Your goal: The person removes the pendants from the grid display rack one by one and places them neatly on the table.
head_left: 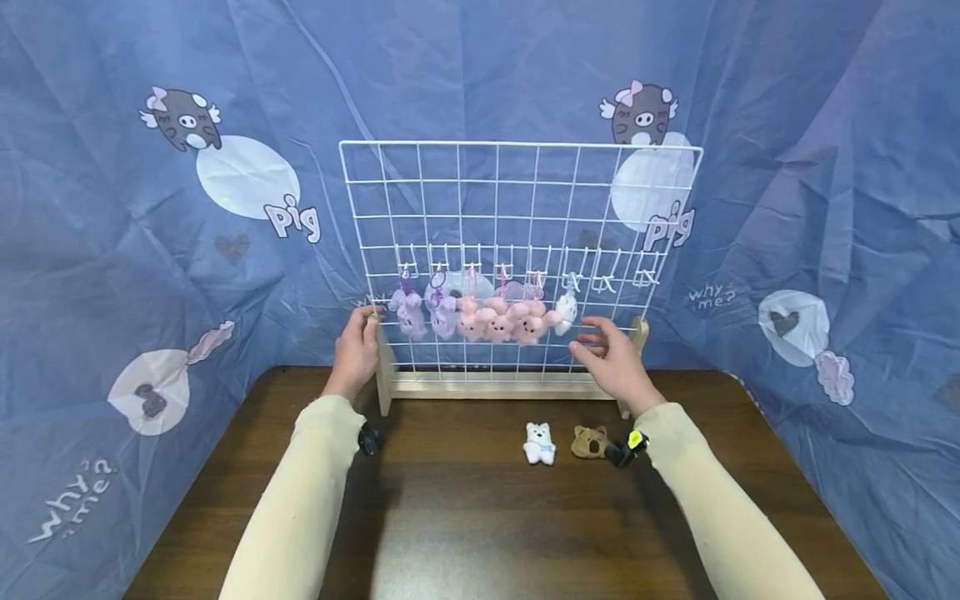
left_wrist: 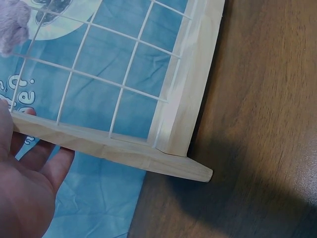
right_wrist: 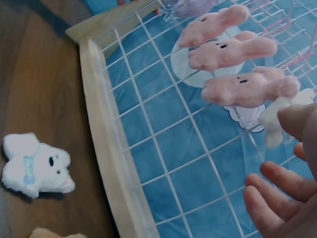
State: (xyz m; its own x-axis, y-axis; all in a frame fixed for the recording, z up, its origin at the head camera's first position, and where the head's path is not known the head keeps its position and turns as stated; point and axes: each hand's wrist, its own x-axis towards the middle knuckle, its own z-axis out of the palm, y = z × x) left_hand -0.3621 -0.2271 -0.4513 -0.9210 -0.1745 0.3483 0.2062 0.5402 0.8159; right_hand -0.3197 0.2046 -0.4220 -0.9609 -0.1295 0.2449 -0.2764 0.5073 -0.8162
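Observation:
A white wire grid rack (head_left: 517, 145) stands upright in a wooden frame (head_left: 495, 389). My left hand (head_left: 356, 354) grips its left side post; in the left wrist view the fingers wrap around the wooden post (left_wrist: 106, 148). Purple plush keychains (head_left: 410, 317), pink ones (head_left: 498, 322) and a white plush keychain (head_left: 566, 313) hang in a row from hooks. Beside the white one is my right hand (head_left: 611, 362), fingers spread and holding nothing. Its thumb overlaps the white plush (right_wrist: 272, 121) in the right wrist view; whether they touch I cannot tell.
On the brown table (head_left: 450, 517), in front of the rack, lie a white bear plush (head_left: 539, 443) and a brown plush (head_left: 589, 442), partly behind the right wrist camera. Bare hooks (head_left: 604, 284) sit at the rack's right. A blue patterned cloth (head_left: 480, 67) surrounds the table.

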